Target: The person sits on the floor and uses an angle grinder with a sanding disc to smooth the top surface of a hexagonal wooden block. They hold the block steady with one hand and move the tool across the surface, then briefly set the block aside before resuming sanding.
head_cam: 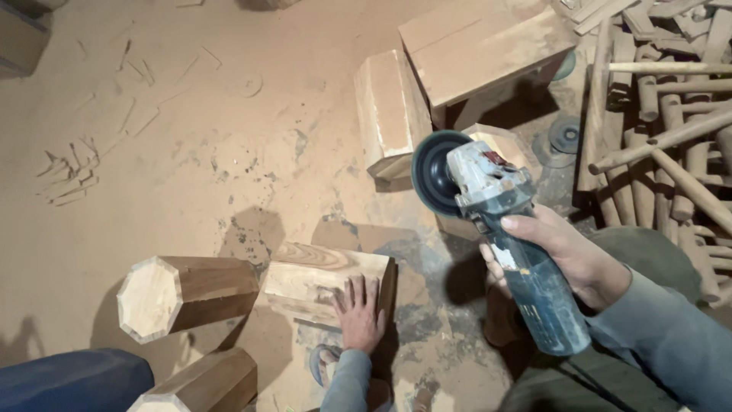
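Looking down through the head camera, we see our right hand [564,255] wrapped around the blue body of an angle grinder [503,229], fingers [526,225] closed tight on the casing and thumb beneath. We hold the tool in the air, tilted, with its dark round disc [436,172] facing left and upward above the dusty floor [191,152].

Our left hand [358,313] lies flat, fingers spread and gripping nothing, on the near end of a pale wooden block [320,278] that rests on the floor below and to the left of the grinder. Just beside that block, to its left, lies an octagonal wooden piece [183,294] on its side, and a second octagonal piece [202,385] lies nearer to us.

Beyond the grinder stand more wooden blocks: a tall faceted one [389,107] and a broad flat-topped one [480,46]. A heap of turned wooden rods [671,130] fills the right edge. Loose discs [566,136] lie on the floor between the blocks and the rods. Wood slivers [69,179] are scattered at far left.
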A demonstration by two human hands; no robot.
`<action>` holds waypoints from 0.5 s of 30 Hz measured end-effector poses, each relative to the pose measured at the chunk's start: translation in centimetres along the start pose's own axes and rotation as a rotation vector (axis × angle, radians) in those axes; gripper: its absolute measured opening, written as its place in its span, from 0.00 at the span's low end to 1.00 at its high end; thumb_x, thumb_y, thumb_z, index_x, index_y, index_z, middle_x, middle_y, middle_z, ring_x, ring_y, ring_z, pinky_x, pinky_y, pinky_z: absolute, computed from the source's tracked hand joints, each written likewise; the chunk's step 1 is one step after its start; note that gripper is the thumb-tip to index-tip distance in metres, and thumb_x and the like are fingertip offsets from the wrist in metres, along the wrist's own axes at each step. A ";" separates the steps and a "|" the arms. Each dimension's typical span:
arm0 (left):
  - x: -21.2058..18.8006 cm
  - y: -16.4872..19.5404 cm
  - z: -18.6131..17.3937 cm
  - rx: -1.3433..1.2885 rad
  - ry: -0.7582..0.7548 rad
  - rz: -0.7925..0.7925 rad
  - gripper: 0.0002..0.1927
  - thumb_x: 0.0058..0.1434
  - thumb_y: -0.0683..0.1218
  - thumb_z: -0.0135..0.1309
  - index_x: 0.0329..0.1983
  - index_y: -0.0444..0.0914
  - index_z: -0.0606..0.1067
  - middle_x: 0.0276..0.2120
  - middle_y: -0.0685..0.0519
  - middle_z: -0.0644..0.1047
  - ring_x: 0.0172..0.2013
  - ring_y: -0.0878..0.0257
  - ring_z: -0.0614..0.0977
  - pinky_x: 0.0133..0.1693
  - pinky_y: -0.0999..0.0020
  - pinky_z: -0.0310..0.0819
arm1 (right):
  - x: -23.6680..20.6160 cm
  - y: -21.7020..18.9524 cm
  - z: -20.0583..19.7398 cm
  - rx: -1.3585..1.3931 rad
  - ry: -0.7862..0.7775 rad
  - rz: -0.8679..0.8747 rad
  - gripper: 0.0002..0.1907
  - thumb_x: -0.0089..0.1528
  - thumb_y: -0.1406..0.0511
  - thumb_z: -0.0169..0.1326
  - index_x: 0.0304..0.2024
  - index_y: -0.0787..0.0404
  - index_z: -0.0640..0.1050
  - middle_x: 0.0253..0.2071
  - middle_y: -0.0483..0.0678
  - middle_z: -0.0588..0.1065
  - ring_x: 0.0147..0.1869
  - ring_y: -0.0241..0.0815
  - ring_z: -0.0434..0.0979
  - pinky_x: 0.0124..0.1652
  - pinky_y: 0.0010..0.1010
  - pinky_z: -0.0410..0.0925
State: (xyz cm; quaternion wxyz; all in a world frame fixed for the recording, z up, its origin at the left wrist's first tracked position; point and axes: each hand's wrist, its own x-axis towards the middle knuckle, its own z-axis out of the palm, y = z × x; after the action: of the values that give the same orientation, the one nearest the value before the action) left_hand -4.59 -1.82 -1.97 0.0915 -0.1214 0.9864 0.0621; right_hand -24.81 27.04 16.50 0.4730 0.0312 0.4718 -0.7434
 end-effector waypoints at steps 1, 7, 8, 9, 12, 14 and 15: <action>0.2 -0.6 -0.4 -0.002 -0.009 0.027 0.42 0.57 0.57 0.57 0.74 0.49 0.57 0.73 0.43 0.54 0.72 0.40 0.49 0.68 0.31 0.33 | 0.4 0.1 -0.1 0.018 -0.016 0.005 0.22 0.61 0.57 0.53 0.51 0.65 0.72 0.31 0.55 0.77 0.28 0.43 0.79 0.27 0.38 0.75; 2.8 -5.7 -5.2 0.089 0.068 0.091 0.40 0.58 0.57 0.56 0.73 0.47 0.59 0.72 0.45 0.56 0.73 0.39 0.48 0.66 0.26 0.31 | 2.4 1.1 -0.8 -0.071 -0.060 -0.022 0.22 0.62 0.56 0.52 0.47 0.70 0.74 0.28 0.56 0.78 0.26 0.44 0.78 0.26 0.37 0.74; 3.9 -7.1 -6.4 0.107 0.063 0.079 0.39 0.59 0.58 0.55 0.73 0.47 0.59 0.72 0.45 0.55 0.73 0.40 0.48 0.66 0.25 0.31 | 2.5 1.3 -0.9 -0.102 -0.012 -0.008 0.22 0.61 0.56 0.52 0.46 0.70 0.74 0.27 0.56 0.77 0.25 0.45 0.78 0.25 0.38 0.74; 5.2 -8.5 -7.6 0.082 0.147 0.049 0.39 0.59 0.57 0.55 0.73 0.47 0.59 0.73 0.43 0.55 0.73 0.40 0.48 0.67 0.27 0.32 | 2.6 1.6 -1.0 -0.133 0.037 0.007 0.22 0.61 0.56 0.51 0.45 0.70 0.74 0.26 0.56 0.77 0.24 0.45 0.77 0.25 0.38 0.74; 9.6 -12.3 -10.5 -0.125 0.176 -0.073 0.33 0.65 0.56 0.49 0.75 0.52 0.60 0.75 0.47 0.56 0.74 0.43 0.52 0.70 0.32 0.40 | 2.7 2.4 -1.4 -0.100 -0.033 0.002 0.23 0.69 0.56 0.53 0.51 0.73 0.72 0.29 0.59 0.77 0.30 0.45 0.79 0.31 0.37 0.74; 12.6 -14.4 -11.9 -0.186 0.249 -0.033 0.32 0.65 0.54 0.49 0.74 0.50 0.60 0.74 0.43 0.56 0.74 0.40 0.53 0.67 0.31 0.44 | 3.1 3.0 -1.7 -0.105 -0.072 0.000 0.24 0.74 0.55 0.52 0.50 0.75 0.70 0.31 0.61 0.78 0.33 0.48 0.80 0.33 0.38 0.74; 14.1 -15.4 -12.7 -0.225 0.266 -0.054 0.31 0.67 0.53 0.49 0.74 0.49 0.61 0.74 0.42 0.57 0.72 0.38 0.54 0.67 0.34 0.46 | 3.6 3.2 -1.8 -0.110 -0.092 0.003 0.25 0.76 0.55 0.52 0.50 0.76 0.69 0.31 0.62 0.78 0.34 0.49 0.80 0.34 0.39 0.74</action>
State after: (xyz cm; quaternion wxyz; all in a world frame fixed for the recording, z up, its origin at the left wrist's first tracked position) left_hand -16.30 -21.71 6.07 -0.0522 -0.1644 0.9731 0.1529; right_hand -25.16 25.57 11.52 0.4962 -0.0285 0.4894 -0.7166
